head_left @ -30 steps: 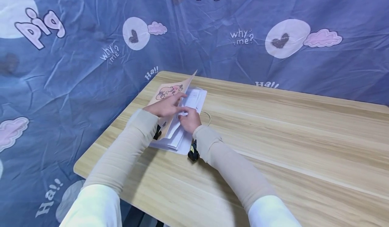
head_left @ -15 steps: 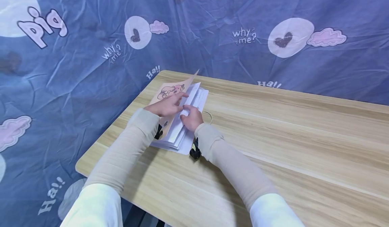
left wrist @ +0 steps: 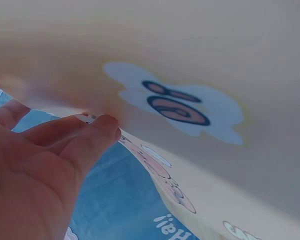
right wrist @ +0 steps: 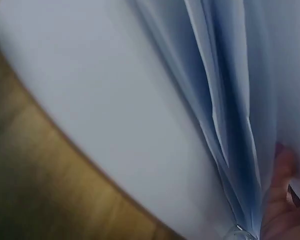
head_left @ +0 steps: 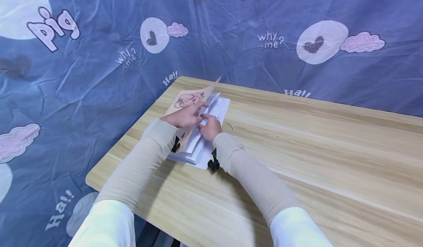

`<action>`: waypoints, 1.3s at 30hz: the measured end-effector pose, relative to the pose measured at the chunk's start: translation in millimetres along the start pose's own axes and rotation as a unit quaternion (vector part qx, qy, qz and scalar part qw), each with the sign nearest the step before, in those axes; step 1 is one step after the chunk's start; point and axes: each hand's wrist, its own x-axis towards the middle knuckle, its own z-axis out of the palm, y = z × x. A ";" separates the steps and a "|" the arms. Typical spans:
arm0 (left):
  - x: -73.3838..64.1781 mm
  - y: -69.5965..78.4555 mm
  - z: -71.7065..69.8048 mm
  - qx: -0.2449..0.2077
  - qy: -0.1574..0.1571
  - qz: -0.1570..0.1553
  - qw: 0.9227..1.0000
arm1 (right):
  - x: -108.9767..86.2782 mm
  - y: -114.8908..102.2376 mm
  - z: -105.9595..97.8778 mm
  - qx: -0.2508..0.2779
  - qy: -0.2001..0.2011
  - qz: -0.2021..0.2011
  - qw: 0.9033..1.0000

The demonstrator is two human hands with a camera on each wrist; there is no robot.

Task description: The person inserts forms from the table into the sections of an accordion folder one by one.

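A peach-coloured folder with a cartoon pig on its cover (head_left: 190,99) lies at the table's left end, its cover raised at a slant. White sheets (head_left: 216,107) stand partly fanned inside it, above a pale back cover (head_left: 202,161). My left hand (head_left: 185,116) holds the raised cover near its free edge; the left wrist view shows the fingertips (left wrist: 106,126) at that edge. Close beside it, my right hand (head_left: 210,128) pinches the white sheets. In the right wrist view a finger (right wrist: 284,162) presses against one sheet, and the other fingertips are mostly hidden.
A thin pale cord loop (head_left: 229,127) sticks out from the folder's right side. The wooden table (head_left: 314,158) stretches to the right. A blue printed cloth (head_left: 231,52) hangs behind and to the left, close to the table's edge.
The scene has shifted slightly right in the head view. White sheets have risen beside the cover, hiding the printed page seen one second ago. Both hands stay near the same spot on the folder.
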 end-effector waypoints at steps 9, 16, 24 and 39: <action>6.9 -4.4 12.9 -0.025 -0.022 0.013 0.999 | -4.8 4.2 -13.6 0.010 -0.001 0.014 1.000; 20.1 -2.6 31.6 -0.011 -0.043 -0.039 0.998 | -12.3 18.5 -32.8 0.037 0.010 0.055 0.998; 31.0 8.6 54.3 0.059 -0.085 -0.084 0.991 | -31.1 39.7 -73.9 0.115 0.025 0.073 0.990; 51.3 16.3 64.6 0.114 -0.083 -0.020 0.990 | -83.0 105.6 -210.0 -0.044 0.088 0.056 0.994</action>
